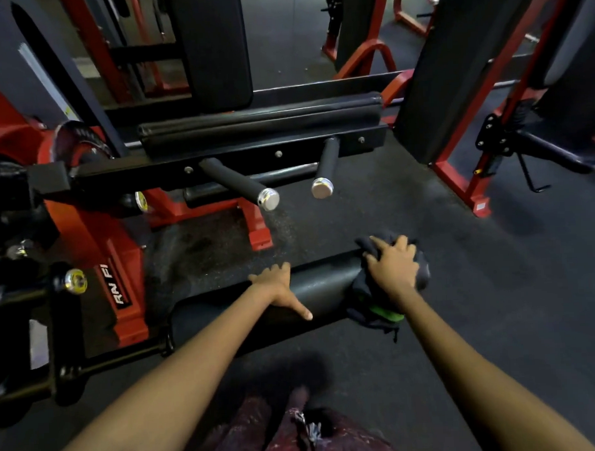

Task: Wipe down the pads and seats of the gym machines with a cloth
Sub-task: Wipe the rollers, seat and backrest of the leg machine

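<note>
A black roller pad (322, 287) lies low across the middle of the view, fixed to a red and black machine. My left hand (278, 287) grips its middle, fingers over the far side and thumb stretched along the near side. My right hand (393, 265) presses a dark grey cloth (370, 290) with a green patch onto the pad's right end, fingers spread flat over it. The cloth wraps around that end and hangs down below it.
Beyond the pad, two black handles with chrome caps (269, 198) stick out from a bar under a long black pad (261, 124). The red frame (124, 284) stands to the left. Tall black pads (466, 64) and red uprights rise at the right. Dark rubber floor (480, 302) surrounds everything.
</note>
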